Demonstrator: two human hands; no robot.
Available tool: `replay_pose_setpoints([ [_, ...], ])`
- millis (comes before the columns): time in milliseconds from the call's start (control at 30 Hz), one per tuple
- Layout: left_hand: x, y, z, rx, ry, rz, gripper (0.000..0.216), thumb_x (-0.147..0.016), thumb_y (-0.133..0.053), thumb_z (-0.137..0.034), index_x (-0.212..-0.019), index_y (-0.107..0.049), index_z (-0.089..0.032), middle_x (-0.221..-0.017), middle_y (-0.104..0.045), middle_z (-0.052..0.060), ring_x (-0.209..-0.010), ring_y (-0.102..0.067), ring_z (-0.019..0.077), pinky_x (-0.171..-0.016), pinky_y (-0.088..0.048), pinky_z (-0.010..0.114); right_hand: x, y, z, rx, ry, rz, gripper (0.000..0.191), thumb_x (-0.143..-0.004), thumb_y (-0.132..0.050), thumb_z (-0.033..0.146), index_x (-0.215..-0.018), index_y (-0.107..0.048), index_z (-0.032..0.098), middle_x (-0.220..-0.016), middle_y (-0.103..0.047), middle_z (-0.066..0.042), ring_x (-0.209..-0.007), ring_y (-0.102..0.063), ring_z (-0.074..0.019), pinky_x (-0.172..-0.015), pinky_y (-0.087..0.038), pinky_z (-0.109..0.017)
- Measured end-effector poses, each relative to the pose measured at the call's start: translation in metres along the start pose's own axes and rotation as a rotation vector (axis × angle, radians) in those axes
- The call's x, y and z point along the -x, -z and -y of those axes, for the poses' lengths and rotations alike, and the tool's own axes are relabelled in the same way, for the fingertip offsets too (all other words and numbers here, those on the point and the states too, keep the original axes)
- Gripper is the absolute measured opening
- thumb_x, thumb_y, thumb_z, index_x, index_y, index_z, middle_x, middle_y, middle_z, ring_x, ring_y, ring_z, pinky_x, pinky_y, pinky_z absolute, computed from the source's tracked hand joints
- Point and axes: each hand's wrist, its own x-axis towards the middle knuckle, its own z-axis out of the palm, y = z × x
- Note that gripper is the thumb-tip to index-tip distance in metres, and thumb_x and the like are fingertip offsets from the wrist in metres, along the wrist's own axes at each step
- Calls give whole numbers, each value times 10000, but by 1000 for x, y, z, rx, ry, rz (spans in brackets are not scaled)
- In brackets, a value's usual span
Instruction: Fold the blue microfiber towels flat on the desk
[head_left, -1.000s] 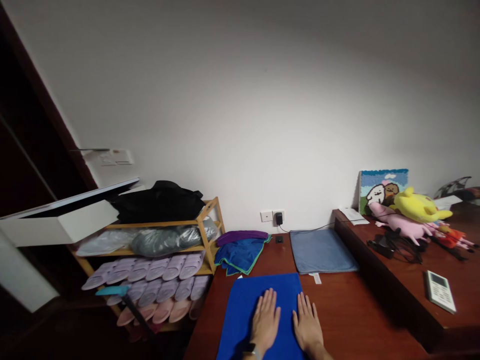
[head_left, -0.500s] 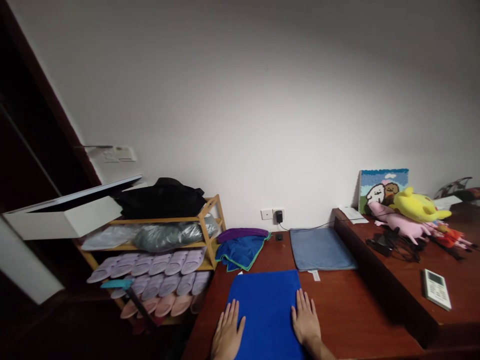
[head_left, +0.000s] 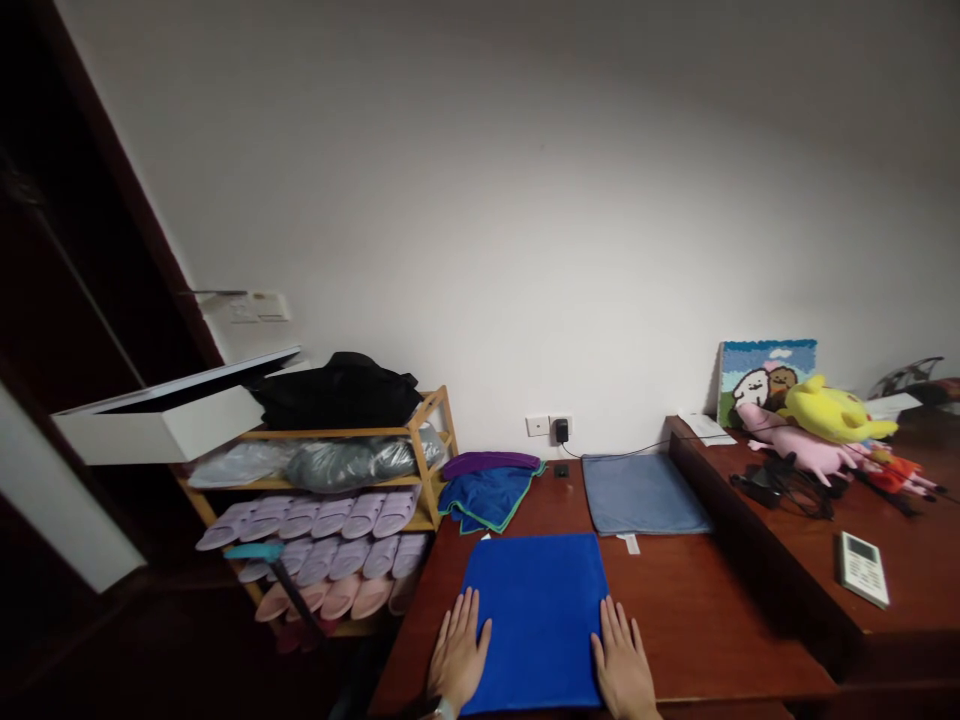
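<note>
Left hand (head_left: 459, 655) and right hand (head_left: 624, 660), two grips flat, unclenched (cropped below), now partly hiding one bright-blue rectangular fabric cloth's (head_left: 536, 620) sides!

Front cloth (head_left: 536, 625): on the bench (head_left: 712, 610), left hand (head_left: 457, 655) at its left edge, right hand (head_left: 624, 660) at its right edge
Back-left cloths (head_left: 487, 495): behind it, beside the rack (head_left: 425, 482)
Back-right cloth (head_left: 645, 495): behind it, towards the raised bench (head_left: 810, 545)
Rack: left of the bench, bag (head_left: 341, 395) on top, slippers (head_left: 364, 515) lower down
Raised bench: right; keypad device (head_left: 862, 570) in front, plush toys (head_left: 832, 410) behind, picture panel (head_left: 765, 365) rearmost
</note>
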Motion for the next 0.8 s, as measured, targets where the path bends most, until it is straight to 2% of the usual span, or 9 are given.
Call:
replay_pose_setpoints([
  [100, 0, 5, -3, -20, -42, -31, 630, -1017, -292, -474, -1569, -320, -172, -1640, -314, 74, -1518, -298, 251, -1254, -252, 500, 5, -3, 0, 14, -5, 29, 675, -995, -210, 497, -1579, -284, 167, -1651, -223, -18, -1541, -184, -254, -1270, -170, -509],
  [167, 2, 9, -22, -8, -126, -68, 581, -1028, -297, -413, -1571, -314, -209, -1631, -340, 60, -1509, -320, 250, -1253, -259, 509, 4, -4, 0, 9, -2, 17, 669, -995, -214, 496, -1577, -291, 175, -1648, -230, -19, -1538, -194, -256, -1267, -183, -510],
  [233, 6, 10, -59, 35, -261, -98, 554, -1045, -283, -375, -1586, -252, -260, -1640, -324, 28, -1510, -320, 235, -1247, -287, 493, 1, -8, -1, 1, 3, 1, 667, -994, -225, 502, -1572, -307, 179, -1644, -245, -27, -1534, -207, -261, -1263, -195, -512],
  [367, 20, -4, -161, 170, -577, -54, 584, -1059, -305, -441, -1596, -94, -355, -1663, -246, -45, -1520, -296, 197, -1254, -308, 437, -1, -14, -5, 11, 41, -8, 617, -980, -284, 446, -1554, -358, 232, -1642, -250, -20, -1535, -203, -276, -1260, -178, -543],
  [433, 26, -15, -199, 216, -571, -36, 560, -1064, -285, -431, -1589, -103, -362, -1648, -279, -42, -1501, -343, 200, -1240, -341, 432, 0, -15, -7, 22, 66, 10, 609, -956, -333, 391, -1551, -360, 263, -1645, -241, -7, -1536, -199, -272, -1261, -170, -541],
  [500, 29, -23, -210, 231, -533, -22, 540, -1067, -269, -421, -1584, -127, -358, -1630, -323, -35, -1475, -394, 203, -1223, -373, 424, 0, -14, -7, 28, 70, 30, 616, -947, -346, 368, -1555, -346, 264, -1647, -230, -5, -1539, -190, -261, -1265, -160, -528],
  [567, 30, -26, -193, 219, -550, -2, 557, -1061, -294, -449, -1584, -125, -361, -1628, -324, -40, -1473, -395, 208, -1223, -373, 420, 0, -11, -5, 24, 50, 33, 605, -973, -302, 395, -1558, -337, 244, -1649, -223, -9, -1542, -178, -256, -1268, -152, -523],
  [633, 32, -24, -152, 187, -565, 23, 595, -1046, -332, -501, -1585, -119, -368, -1639, -288, -45, -1492, -357, 221, -1231, -358, 432, 0, -9, -3, 11, 23, 18, 616, -998, -247, 448, -1564, -321, 218, -1650, -222, -14, -1543, -171, -257, -1269, -152, -521],
  [800, 46, -11, -27, 79, -251, 41, 581, -1039, -302, -526, -1577, -204, -329, -1637, -277, -21, -1505, -303, 256, -1223, -355, 494, 1, -6, -1, -42, -10, -7, 648, -997, -241, 490, -1579, -289, 207, -1650, -240, -11, -1541, -184, -258, -1269, -165, -516],
])
